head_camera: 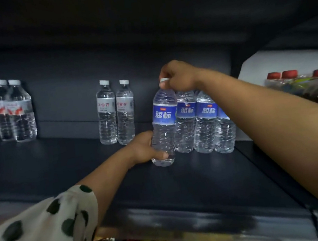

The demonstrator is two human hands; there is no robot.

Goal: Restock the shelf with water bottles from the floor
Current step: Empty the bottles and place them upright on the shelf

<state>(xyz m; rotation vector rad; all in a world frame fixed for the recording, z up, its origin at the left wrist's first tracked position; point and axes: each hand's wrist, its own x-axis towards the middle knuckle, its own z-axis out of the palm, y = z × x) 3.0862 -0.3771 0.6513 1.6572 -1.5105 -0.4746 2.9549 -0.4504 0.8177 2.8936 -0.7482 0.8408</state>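
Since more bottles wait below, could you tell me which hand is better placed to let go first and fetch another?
Probably the left hand: it only steadies the base of the blue-label bottle, while the right hand pinches its cap.

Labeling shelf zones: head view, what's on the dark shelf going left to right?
Two red-label water bottles → two white-label water bottles → blue-label bottle held by left hand at its base and right hand at its cap → blue-label row → red-capped bottles.
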